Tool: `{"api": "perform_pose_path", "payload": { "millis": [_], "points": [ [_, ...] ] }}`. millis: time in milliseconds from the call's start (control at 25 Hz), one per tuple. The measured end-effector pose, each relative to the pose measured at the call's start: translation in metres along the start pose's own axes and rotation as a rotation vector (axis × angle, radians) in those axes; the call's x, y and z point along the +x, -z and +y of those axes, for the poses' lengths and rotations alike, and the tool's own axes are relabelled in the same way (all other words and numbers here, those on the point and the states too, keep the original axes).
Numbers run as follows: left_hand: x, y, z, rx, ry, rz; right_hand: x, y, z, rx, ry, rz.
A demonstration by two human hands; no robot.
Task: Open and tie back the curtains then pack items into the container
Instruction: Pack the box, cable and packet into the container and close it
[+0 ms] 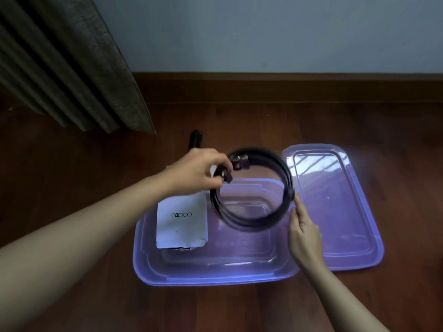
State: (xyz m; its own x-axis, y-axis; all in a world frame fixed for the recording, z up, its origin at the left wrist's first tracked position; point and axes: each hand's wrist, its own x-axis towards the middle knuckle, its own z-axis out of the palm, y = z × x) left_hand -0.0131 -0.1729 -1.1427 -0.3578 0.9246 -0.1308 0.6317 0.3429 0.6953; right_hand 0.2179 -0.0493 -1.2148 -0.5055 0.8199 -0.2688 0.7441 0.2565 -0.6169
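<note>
A coiled black belt hangs over the open purple plastic container on the wooden floor. My left hand pinches the coil at its upper left, near the buckle. My right hand touches the coil's right side with its fingertips. A white G2000 packet lies inside the container at its left side. The belt is blurred.
The container's purple lid lies flat on the floor just to the right of it. A small black object lies on the floor behind my left hand. A grey-brown curtain hangs at the upper left, against a pale wall.
</note>
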Motion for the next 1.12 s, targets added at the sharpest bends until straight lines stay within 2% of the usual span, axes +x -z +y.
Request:
{"api": "perform_pose_path", "payload": {
  "millis": [80, 200, 320, 560, 680, 760, 800, 880, 960, 1000, 1120],
  "points": [
    [-0.005, -0.018, 0.005, 0.358, -0.166, -0.113, 0.001, 0.000, 0.002, 0.013, 0.001, -0.003],
    [-0.008, -0.042, 0.013, 0.670, -0.113, -0.237, 0.002, -0.002, 0.003, 0.023, -0.008, 0.000],
    [-0.004, -0.057, 0.013, 0.695, -0.066, -0.327, 0.001, -0.005, 0.004, 0.015, -0.010, 0.009],
    [0.013, -0.083, -0.001, 0.802, -0.081, -0.345, 0.004, -0.011, 0.011, -0.015, -0.006, 0.011],
    [0.012, -0.087, -0.008, 0.800, -0.065, -0.412, 0.005, -0.011, 0.010, -0.017, -0.016, 0.008],
    [0.011, -0.075, -0.007, 0.671, -0.086, -0.359, 0.005, -0.011, 0.009, -0.026, -0.017, 0.010],
    [0.012, -0.065, -0.005, 0.563, -0.104, -0.258, 0.004, -0.011, 0.010, -0.027, -0.017, 0.009],
    [0.021, -0.041, -0.007, 0.311, -0.109, 0.107, 0.004, -0.012, 0.011, -0.018, -0.019, 0.009],
    [0.041, -0.020, -0.030, 0.204, 0.036, 0.384, 0.004, -0.012, 0.011, -0.023, -0.021, 0.005],
    [0.050, -0.012, -0.045, 0.240, 0.165, 0.405, 0.004, -0.012, 0.010, -0.025, -0.020, 0.003],
    [0.059, -0.010, -0.089, 0.376, 0.551, 0.106, 0.003, -0.012, 0.010, -0.024, -0.019, 0.006]
  ]
}}
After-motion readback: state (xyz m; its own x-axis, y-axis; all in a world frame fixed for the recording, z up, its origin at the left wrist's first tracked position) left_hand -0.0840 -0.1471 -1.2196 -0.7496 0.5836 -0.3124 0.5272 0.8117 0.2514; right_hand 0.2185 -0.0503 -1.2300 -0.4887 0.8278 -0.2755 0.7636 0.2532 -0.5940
